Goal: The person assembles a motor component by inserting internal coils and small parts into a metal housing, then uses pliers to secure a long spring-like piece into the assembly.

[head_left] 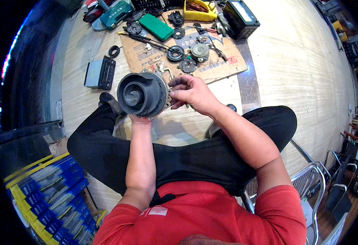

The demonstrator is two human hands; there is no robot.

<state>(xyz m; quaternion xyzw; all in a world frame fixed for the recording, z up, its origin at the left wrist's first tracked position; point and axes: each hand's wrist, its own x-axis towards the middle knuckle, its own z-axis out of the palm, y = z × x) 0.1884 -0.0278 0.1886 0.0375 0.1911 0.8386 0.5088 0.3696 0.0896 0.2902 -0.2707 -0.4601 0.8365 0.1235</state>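
A black round plastic housing with a spiral mouth [151, 90] rests on the left hand [141, 119], just off the brown cardboard sheet's [140, 56] near left corner; I cannot tell how those hidden fingers grip. The right hand's [190, 92] bent fingers meet its edge (pinching or merely touching, I cannot tell). A green rectangular case [156, 27] lies toward the sheet's far edge.

Housing [146, 92]: dark charcoal; shirt [211, 208]: plain red, with one white patch [158, 210]; trousers [195, 161]: plain black; cardboard [138, 59]: tan-brown, red and dark print; flat case [156, 27]: bright green; tray [199, 16]: yellow; battery [250, 32]: black, pale bluish-white top; boxy unit [105, 74]: black front, pale blue-grey side; floor [309, 81]: cream, faintly streaked; floor strip [250, 92]: dark grey, paler veining; stacked boxes [52, 200]: blue and yellow.
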